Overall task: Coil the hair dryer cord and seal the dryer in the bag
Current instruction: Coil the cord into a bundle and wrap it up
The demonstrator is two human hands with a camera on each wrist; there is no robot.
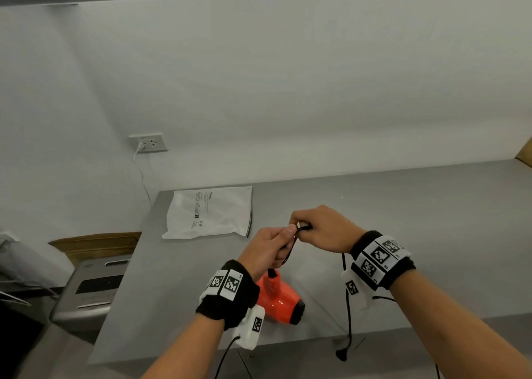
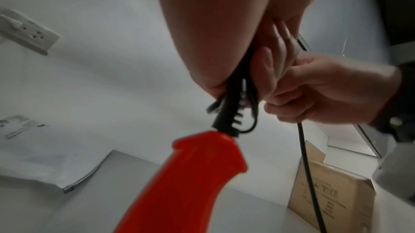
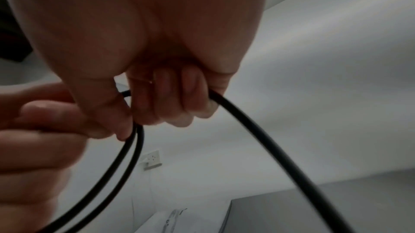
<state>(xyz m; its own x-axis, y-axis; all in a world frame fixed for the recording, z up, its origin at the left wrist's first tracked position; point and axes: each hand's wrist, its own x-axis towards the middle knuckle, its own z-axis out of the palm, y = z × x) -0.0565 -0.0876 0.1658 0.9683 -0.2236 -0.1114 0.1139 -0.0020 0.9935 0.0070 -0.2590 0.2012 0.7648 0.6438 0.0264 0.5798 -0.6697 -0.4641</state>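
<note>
An orange hair dryer point(image 1: 280, 296) lies on the grey table point(image 1: 403, 220) under my left wrist, its handle point(image 2: 191, 174) pointing up toward my hands. My left hand point(image 1: 273, 243) grips a bundle of black cord loops point(image 2: 235, 98) just above the handle. My right hand point(image 1: 319, 229) meets it and grips the cord point(image 3: 247, 121) too. From the right hand the loose cord point(image 1: 348, 315) hangs down past the table's front edge to the plug point(image 1: 342, 354). The white plastic bag point(image 1: 210, 213) lies flat at the table's back left.
A wall socket point(image 1: 149, 143) with a white cable plugged in sits behind the table's left corner. A grey machine point(image 1: 92, 289) and a cardboard box point(image 1: 95, 246) stand left of the table. Another cardboard box point(image 2: 332, 196) stands at the far right.
</note>
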